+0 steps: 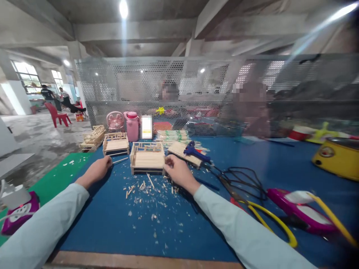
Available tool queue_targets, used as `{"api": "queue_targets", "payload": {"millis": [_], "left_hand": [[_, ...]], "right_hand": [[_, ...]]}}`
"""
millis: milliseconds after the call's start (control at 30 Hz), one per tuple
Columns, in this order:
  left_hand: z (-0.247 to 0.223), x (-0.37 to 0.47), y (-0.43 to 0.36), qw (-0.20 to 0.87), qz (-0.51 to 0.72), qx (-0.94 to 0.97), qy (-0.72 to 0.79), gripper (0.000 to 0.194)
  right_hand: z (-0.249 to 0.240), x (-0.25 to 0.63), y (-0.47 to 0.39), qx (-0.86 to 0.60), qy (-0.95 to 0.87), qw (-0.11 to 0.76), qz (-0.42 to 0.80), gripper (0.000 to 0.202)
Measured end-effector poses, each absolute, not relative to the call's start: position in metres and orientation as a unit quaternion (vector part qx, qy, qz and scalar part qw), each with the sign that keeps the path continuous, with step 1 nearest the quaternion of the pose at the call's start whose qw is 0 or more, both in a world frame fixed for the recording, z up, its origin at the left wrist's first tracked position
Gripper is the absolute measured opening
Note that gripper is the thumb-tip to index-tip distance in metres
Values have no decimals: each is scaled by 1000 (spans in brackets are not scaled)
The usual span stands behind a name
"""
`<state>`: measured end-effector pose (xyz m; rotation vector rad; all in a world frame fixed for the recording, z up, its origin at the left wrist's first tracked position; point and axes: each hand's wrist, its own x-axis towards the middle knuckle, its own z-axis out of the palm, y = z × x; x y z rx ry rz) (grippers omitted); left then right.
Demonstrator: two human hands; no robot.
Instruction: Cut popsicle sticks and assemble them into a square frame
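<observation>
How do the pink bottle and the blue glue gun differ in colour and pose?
The bottle is pink, while the glue gun is dark blue. The bottle stands upright; the glue gun lies on a flat wooden piece. Neither the left hand nor the right hand holds either one.

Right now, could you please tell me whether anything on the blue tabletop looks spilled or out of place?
Yes: small stick offcuts and pale flecks lie scattered over the blue tabletop, in front of the wooden piece by the right hand. They look like uncollected debris.
</observation>
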<state>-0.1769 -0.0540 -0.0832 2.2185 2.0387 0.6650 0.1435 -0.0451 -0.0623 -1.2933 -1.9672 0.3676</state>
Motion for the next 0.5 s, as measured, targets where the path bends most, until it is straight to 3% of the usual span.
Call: {"api": "queue_targets", "payload": {"millis": [267,400,500], "left_hand": [[-82,-155,-66,14,184,692,697,33],[-79,-147,-70,55,266,685,676,34],[-76,-139,-71,136,370,635,664,37]], "right_hand": [[-66,135,-103,-470,-775,377,190,3],[-55,146,-97,-440,-811,344,174,17],[-47,169,-79,-517,-788,324,87,27]]}}
